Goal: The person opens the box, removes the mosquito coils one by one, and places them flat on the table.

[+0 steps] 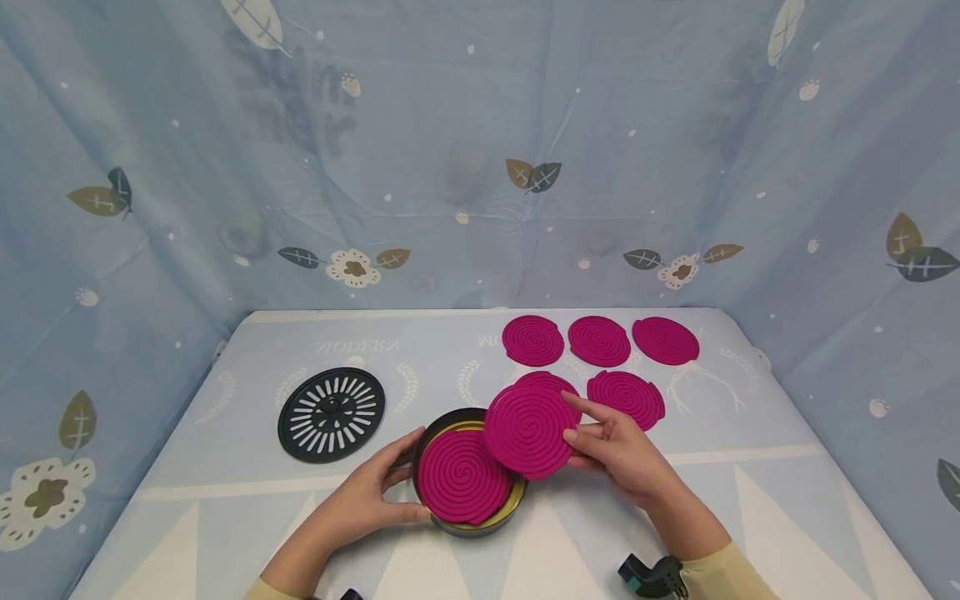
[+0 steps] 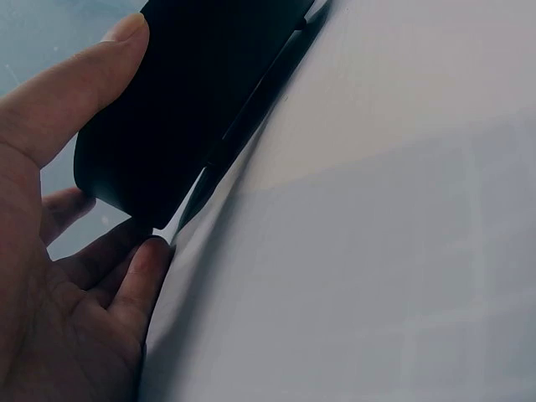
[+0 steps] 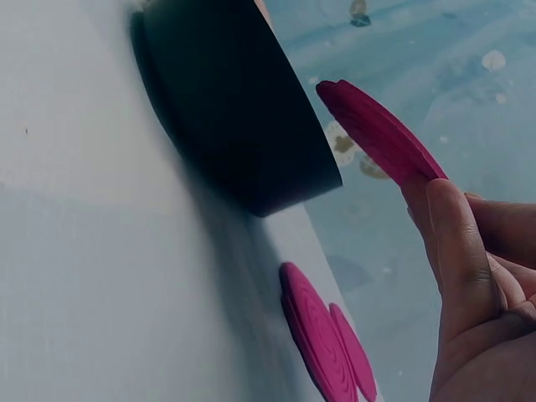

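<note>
My left hand [image 1: 367, 496] holds the left side of a round dark tin [image 1: 480, 530] with a yellow inside. Its thumb presses the tin wall [image 2: 193, 92] in the left wrist view, with fingertips low against the edge. A magenta spiral mosquito coil [image 1: 463, 477] lies in the tin. With thumb and fingers, my right hand [image 1: 618, 454] pinches another mosquito coil [image 1: 528, 432], tilted above the tin's right rim. Seen edge-on in the right wrist view, that held coil [image 3: 381, 130] is apart from the tin. Whatever lies beneath the coil inside the tin is hidden.
Three magenta coils stand in a row at the back, the middle one [image 1: 599, 340] among them. Another coil [image 1: 626, 398] lies behind my right hand, and one [image 1: 547, 381] is partly covered by the held coil. A black slotted lid [image 1: 332, 415] lies left of the tin.
</note>
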`<action>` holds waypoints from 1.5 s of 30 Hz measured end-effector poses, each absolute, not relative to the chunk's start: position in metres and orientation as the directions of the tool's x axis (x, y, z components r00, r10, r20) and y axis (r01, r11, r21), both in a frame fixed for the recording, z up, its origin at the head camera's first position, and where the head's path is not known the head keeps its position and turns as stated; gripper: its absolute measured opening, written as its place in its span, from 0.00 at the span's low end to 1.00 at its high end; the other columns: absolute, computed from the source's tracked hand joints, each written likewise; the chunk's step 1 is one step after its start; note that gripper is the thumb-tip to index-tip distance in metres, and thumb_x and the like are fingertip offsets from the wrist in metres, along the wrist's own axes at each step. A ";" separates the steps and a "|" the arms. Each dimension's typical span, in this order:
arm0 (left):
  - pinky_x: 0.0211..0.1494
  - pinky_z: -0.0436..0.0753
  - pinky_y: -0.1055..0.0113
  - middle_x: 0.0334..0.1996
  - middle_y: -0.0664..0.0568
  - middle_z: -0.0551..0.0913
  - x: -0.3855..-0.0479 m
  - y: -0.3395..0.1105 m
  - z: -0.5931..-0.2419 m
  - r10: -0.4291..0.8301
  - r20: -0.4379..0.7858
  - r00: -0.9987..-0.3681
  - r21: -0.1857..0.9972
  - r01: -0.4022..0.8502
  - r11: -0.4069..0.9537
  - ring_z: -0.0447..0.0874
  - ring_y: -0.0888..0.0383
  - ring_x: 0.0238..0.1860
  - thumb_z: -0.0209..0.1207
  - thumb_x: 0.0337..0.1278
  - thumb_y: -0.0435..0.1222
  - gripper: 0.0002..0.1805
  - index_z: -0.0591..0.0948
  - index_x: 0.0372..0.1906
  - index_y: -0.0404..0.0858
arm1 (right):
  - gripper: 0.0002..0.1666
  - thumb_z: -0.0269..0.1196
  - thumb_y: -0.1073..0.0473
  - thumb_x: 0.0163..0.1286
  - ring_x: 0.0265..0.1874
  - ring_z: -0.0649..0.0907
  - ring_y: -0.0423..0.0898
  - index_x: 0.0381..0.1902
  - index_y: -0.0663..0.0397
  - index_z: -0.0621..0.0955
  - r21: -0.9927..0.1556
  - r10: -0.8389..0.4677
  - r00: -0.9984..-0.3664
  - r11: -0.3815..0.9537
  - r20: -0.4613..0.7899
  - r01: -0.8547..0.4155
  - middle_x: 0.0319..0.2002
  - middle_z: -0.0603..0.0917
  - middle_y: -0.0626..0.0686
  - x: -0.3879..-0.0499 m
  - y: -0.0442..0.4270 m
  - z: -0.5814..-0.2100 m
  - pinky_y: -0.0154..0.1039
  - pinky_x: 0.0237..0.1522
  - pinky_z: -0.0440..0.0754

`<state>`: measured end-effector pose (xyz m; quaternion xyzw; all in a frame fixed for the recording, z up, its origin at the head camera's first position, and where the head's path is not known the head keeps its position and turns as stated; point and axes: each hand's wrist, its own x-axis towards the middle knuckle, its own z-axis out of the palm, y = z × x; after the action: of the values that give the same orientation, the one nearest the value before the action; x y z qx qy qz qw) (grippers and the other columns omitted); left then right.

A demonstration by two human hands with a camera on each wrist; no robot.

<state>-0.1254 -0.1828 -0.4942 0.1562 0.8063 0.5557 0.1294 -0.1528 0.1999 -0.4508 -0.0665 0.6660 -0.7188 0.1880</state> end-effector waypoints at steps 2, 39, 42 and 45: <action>0.69 0.72 0.69 0.69 0.56 0.68 -0.125 -0.183 -0.494 0.397 -0.033 -0.917 0.937 0.110 0.331 0.66 0.58 0.69 0.81 0.31 0.47 0.62 0.59 0.77 0.47 | 0.42 0.65 0.64 0.69 0.34 0.88 0.47 0.76 0.57 0.60 -0.984 -0.352 -0.925 -0.053 -0.143 0.172 0.34 0.86 0.59 -0.154 0.204 -0.451 0.47 0.46 0.87; 0.69 0.72 0.68 0.72 0.55 0.65 -0.125 -0.184 -0.497 0.418 -0.003 -0.909 0.946 0.133 0.295 0.66 0.58 0.69 0.81 0.33 0.45 0.60 0.60 0.77 0.49 | 0.41 0.56 0.70 0.74 0.38 0.87 0.43 0.78 0.59 0.50 -0.974 -0.183 -0.983 -0.216 -0.029 0.069 0.42 0.88 0.54 -0.152 0.299 -0.446 0.37 0.45 0.87; 0.69 0.72 0.68 0.71 0.55 0.66 -0.126 -0.184 -0.497 0.414 -0.006 -0.910 0.945 0.129 0.299 0.66 0.58 0.69 0.81 0.32 0.45 0.61 0.60 0.77 0.47 | 0.42 0.56 0.69 0.74 0.39 0.88 0.44 0.79 0.58 0.51 -0.972 -0.165 -0.986 -0.226 -0.031 0.069 0.43 0.88 0.54 -0.154 0.306 -0.447 0.37 0.45 0.87; 0.69 0.72 0.68 0.71 0.56 0.66 -0.126 -0.184 -0.497 0.412 -0.012 -0.911 0.945 0.125 0.303 0.67 0.59 0.69 0.81 0.32 0.45 0.61 0.59 0.77 0.46 | 0.41 0.56 0.69 0.74 0.39 0.88 0.43 0.79 0.56 0.51 -0.968 -0.143 -0.989 -0.241 -0.041 0.075 0.43 0.88 0.53 -0.155 0.311 -0.450 0.37 0.44 0.87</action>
<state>-0.1261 -0.1845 -0.4970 0.1683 0.7970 0.5660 0.1268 -0.1549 0.3114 -0.4496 -0.0281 0.6123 -0.7871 0.0693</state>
